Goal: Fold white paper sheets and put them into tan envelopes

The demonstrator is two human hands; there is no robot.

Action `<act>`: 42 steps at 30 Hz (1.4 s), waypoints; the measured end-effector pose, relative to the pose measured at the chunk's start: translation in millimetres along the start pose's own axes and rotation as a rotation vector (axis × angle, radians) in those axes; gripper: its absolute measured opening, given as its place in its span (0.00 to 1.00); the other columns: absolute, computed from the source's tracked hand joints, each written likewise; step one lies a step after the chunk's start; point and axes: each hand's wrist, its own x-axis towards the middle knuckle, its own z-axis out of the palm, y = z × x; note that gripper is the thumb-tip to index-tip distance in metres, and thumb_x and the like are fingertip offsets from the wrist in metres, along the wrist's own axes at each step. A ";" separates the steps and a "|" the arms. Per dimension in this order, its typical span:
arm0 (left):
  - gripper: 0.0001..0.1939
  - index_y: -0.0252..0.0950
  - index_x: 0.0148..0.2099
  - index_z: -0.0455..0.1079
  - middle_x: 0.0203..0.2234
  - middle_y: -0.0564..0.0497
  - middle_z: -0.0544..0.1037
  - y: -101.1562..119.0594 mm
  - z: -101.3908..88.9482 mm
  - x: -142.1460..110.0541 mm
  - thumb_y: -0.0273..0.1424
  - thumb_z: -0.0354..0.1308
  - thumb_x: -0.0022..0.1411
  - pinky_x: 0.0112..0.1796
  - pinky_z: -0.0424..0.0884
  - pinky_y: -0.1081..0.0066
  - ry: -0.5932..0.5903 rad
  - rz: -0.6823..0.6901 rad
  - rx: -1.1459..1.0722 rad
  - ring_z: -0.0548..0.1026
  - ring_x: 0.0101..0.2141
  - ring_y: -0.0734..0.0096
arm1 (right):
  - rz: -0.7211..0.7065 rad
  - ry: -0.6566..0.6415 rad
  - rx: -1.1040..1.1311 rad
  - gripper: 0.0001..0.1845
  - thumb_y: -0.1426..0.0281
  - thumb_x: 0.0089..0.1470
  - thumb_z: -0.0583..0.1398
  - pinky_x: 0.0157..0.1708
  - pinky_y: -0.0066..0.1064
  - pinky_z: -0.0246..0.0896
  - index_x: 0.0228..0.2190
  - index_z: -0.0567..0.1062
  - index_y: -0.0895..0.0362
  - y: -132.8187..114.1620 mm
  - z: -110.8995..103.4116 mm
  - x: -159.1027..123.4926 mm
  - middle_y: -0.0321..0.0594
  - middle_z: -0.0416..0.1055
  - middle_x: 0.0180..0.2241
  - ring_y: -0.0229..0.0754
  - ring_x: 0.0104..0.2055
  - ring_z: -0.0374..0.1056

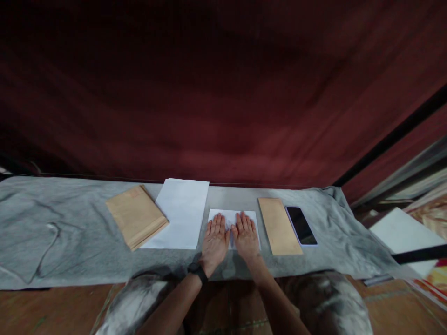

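Both palms press flat on a small white sheet of paper [233, 215] that looks folded, lying on the cloth-covered table in front of me. My left hand [214, 239], with a dark watch [197, 271] on its wrist, covers the sheet's left half. Over the right half rests my right hand [246, 236]. Fingers on both hands are stretched out and point away from me, thumbs nearly meeting in the middle. Much of the sheet is hidden under them. To its right lies a brown envelope [279, 226]; to its left is a stack of larger white paper [183, 211].
A stack of brown envelopes [137, 215] overlaps the white paper on the left. Right of the single envelope lies a phone [301, 226]. A thin cord [52, 239] runs over the grey cloth [87, 200]. Behind the table hangs a dark red curtain [223, 116].
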 end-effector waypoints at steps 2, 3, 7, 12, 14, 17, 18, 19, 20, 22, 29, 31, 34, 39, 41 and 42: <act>0.31 0.25 0.70 0.51 0.67 0.36 0.56 -1.3 -0.2 0.0 0.35 0.40 0.70 0.65 0.50 0.52 0.022 -0.040 -0.006 0.50 0.68 0.56 | 0.036 0.048 0.003 0.30 0.61 0.69 0.46 0.65 0.51 0.48 0.65 0.58 0.63 8.9 3.1 1.6 0.55 0.53 0.66 0.54 0.68 0.51; 0.31 0.25 0.70 0.51 0.68 0.36 0.55 -2.1 -0.6 -0.2 0.35 0.41 0.70 0.65 0.50 0.52 0.029 -0.053 -0.010 0.50 0.68 0.56 | 0.051 0.070 0.004 0.31 0.60 0.69 0.45 0.65 0.51 0.48 0.65 0.58 0.65 13.0 4.5 2.0 0.57 0.54 0.66 0.55 0.68 0.51; 0.32 0.24 0.70 0.51 0.67 0.34 0.56 -4.4 -2.6 -1.6 0.37 0.42 0.70 0.65 0.51 0.52 0.050 -0.099 -0.018 0.52 0.68 0.54 | 0.100 0.107 -0.003 0.33 0.59 0.69 0.45 0.64 0.50 0.50 0.65 0.57 0.69 25.1 6.9 0.7 0.61 0.54 0.66 0.56 0.68 0.52; 0.33 0.23 0.70 0.51 0.66 0.33 0.57 -3.8 -2.5 -2.2 0.39 0.42 0.70 0.64 0.52 0.50 0.088 -0.100 -0.023 0.52 0.68 0.53 | 0.133 0.090 -0.018 0.31 0.61 0.69 0.45 0.65 0.52 0.48 0.64 0.59 0.69 21.0 2.1 7.2 0.60 0.56 0.65 0.56 0.68 0.51; 0.33 0.23 0.69 0.51 0.66 0.33 0.58 -3.1 -1.7 -2.0 0.38 0.42 0.70 0.64 0.52 0.51 0.097 -0.107 -0.021 0.52 0.68 0.53 | 0.111 0.058 -0.021 0.29 0.63 0.69 0.45 0.65 0.51 0.46 0.63 0.60 0.68 10.9 1.3 13.6 0.58 0.56 0.65 0.54 0.69 0.49; 0.31 0.21 0.68 0.53 0.66 0.32 0.58 -3.0 -0.4 -1.9 0.36 0.41 0.69 0.64 0.52 0.51 0.090 -0.104 -0.012 0.51 0.68 0.52 | 0.016 -0.015 0.009 0.28 0.64 0.69 0.45 0.66 0.46 0.46 0.64 0.60 0.65 -8.4 5.2 20.2 0.52 0.56 0.66 0.50 0.69 0.48; 0.31 0.20 0.68 0.54 0.66 0.32 0.59 -3.3 0.1 -2.0 0.34 0.40 0.69 0.64 0.53 0.51 0.088 -0.099 -0.006 0.51 0.68 0.52 | -0.017 -0.034 0.019 0.28 0.64 0.69 0.45 0.66 0.45 0.46 0.64 0.61 0.63 -13.8 7.5 20.6 0.51 0.56 0.66 0.49 0.69 0.49; 0.30 0.20 0.68 0.53 0.66 0.32 0.59 -3.7 0.7 -2.1 0.33 0.39 0.69 0.64 0.53 0.50 0.088 -0.095 -0.002 0.51 0.68 0.52 | -0.042 -0.047 0.025 0.27 0.64 0.69 0.45 0.66 0.45 0.46 0.64 0.61 0.62 -17.8 10.0 20.2 0.50 0.56 0.66 0.48 0.69 0.49; 0.30 0.20 0.68 0.53 0.66 0.32 0.58 -4.1 1.2 -2.3 0.32 0.39 0.69 0.64 0.53 0.50 0.089 -0.092 -0.001 0.51 0.68 0.53 | -0.059 -0.052 0.026 0.27 0.63 0.69 0.45 0.66 0.45 0.45 0.64 0.61 0.61 -20.1 12.3 19.2 0.49 0.57 0.66 0.48 0.69 0.49; 0.31 0.22 0.69 0.51 0.66 0.33 0.58 -4.7 2.0 -2.7 0.31 0.39 0.68 0.64 0.53 0.49 0.094 -0.094 -0.011 0.51 0.68 0.53 | -0.062 -0.035 0.018 0.28 0.62 0.69 0.46 0.66 0.46 0.44 0.64 0.60 0.61 -18.9 15.8 16.4 0.50 0.56 0.66 0.49 0.69 0.50; 0.32 0.24 0.70 0.51 0.66 0.34 0.58 -3.6 1.7 -4.3 0.36 0.43 0.69 0.64 0.53 0.51 0.113 -0.109 -0.032 0.52 0.67 0.53 | -0.026 0.071 -0.008 0.30 0.60 0.68 0.45 0.65 0.50 0.49 0.64 0.59 0.64 20.1 12.2 15.8 0.56 0.58 0.64 0.53 0.67 0.55; 0.32 0.23 0.69 0.52 0.66 0.34 0.58 -3.6 1.2 -4.3 0.36 0.43 0.69 0.64 0.53 0.51 0.114 -0.109 -0.031 0.52 0.68 0.53 | -0.010 0.095 -0.006 0.31 0.60 0.69 0.44 0.63 0.52 0.50 0.64 0.59 0.65 27.1 9.5 13.8 0.58 0.58 0.64 0.54 0.66 0.56; 0.31 0.23 0.69 0.52 0.66 0.33 0.58 -4.2 -1.2 -3.6 0.35 0.42 0.69 0.64 0.53 0.51 0.104 -0.107 -0.026 0.51 0.68 0.53 | 0.034 0.128 -0.018 0.32 0.59 0.69 0.42 0.63 0.53 0.51 0.64 0.59 0.67 27.0 5.5 0.9 0.59 0.57 0.64 0.56 0.66 0.55; 0.31 0.24 0.70 0.50 0.68 0.36 0.54 1.7 -8.5 -5.4 0.33 0.42 0.69 0.65 0.50 0.51 0.094 -0.059 -0.025 0.48 0.68 0.54 | -0.043 0.077 -0.029 0.29 0.61 0.69 0.44 0.65 0.49 0.47 0.66 0.56 0.59 14.3 -2.7 -39.7 0.50 0.54 0.67 0.52 0.68 0.51; 0.30 0.28 0.71 0.50 0.69 0.40 0.53 7.9 -9.5 -9.6 0.32 0.41 0.70 0.66 0.50 0.53 0.068 0.029 -0.040 0.48 0.69 0.57 | -0.047 0.056 -0.029 0.28 0.62 0.68 0.45 0.65 0.48 0.47 0.66 0.58 0.59 11.6 -6.2 -51.6 0.50 0.55 0.66 0.51 0.68 0.52; 0.29 0.30 0.71 0.50 0.69 0.41 0.53 11.0 -9.1 -12.4 0.33 0.41 0.70 0.66 0.51 0.53 0.048 0.073 -0.046 0.48 0.69 0.58 | -0.039 0.054 -0.029 0.28 0.63 0.68 0.46 0.65 0.48 0.47 0.65 0.58 0.59 11.2 -7.7 -55.1 0.50 0.56 0.66 0.51 0.68 0.53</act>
